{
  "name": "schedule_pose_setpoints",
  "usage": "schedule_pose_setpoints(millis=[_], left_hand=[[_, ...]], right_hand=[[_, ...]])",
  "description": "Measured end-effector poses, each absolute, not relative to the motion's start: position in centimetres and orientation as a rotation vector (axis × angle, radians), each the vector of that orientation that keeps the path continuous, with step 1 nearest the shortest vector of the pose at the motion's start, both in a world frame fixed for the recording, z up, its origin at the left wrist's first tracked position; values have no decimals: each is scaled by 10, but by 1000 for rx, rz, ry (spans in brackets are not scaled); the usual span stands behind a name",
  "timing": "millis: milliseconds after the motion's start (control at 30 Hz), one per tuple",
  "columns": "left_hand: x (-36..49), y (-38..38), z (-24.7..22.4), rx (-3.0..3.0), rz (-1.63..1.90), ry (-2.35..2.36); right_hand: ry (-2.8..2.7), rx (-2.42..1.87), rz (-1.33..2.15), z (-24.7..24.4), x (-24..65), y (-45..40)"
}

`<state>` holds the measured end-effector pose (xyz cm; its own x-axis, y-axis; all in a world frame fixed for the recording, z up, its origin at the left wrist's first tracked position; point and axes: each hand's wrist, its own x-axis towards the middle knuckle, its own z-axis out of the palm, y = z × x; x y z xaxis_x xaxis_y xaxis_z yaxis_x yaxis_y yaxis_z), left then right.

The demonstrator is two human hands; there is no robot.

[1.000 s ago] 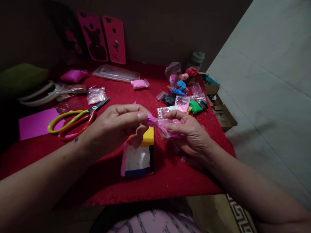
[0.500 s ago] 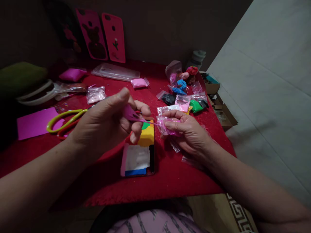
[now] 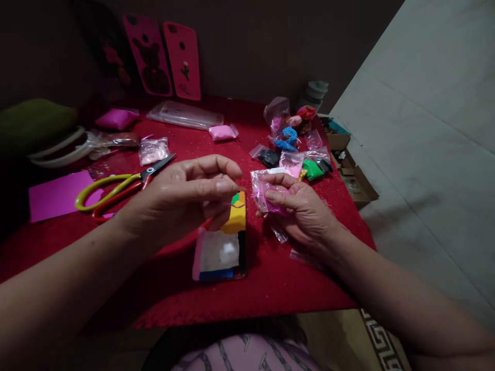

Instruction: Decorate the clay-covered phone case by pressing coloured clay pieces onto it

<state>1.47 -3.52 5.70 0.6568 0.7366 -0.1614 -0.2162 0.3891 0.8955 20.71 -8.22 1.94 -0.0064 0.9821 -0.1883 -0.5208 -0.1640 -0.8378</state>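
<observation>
My left hand (image 3: 193,190) is in the air above the phone case, its fingers curled and its thumb near the index finger. The pink modelling clay seen in it a moment ago is now hidden behind the fingers. My right hand (image 3: 297,206) pinches a small clear plastic bag (image 3: 260,195) with pink clay inside. Below the hands lies a phone case (image 3: 220,252) covered in patches of white, yellow, black, blue, pink, green and orange clay. My left hand partly hides its upper left.
Scissors (image 3: 112,193) with yellow and red handles lie left of my left hand, over a pink sheet (image 3: 58,198). Several clay bags, including a green one (image 3: 312,169), sit at the right. Decorated phone cases (image 3: 183,62) lean against the wall. Cardboard boxes (image 3: 358,180) stand beyond the table's right edge.
The pink clay strand stretched between my hands has parted from the bag. My left hand has turned and its fingers have closed over the clay. My right hand has hardly moved.
</observation>
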Motion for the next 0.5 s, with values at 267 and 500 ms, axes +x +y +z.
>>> schedule_pose_setpoints(millis=[267,500], left_hand=[[19,-39,51,1188,427,869],[15,-37,63,1345,500,647]], right_hand=[[-795,-965,1403,21,207,-87],[-828,-1026,1340,18,208,-87]])
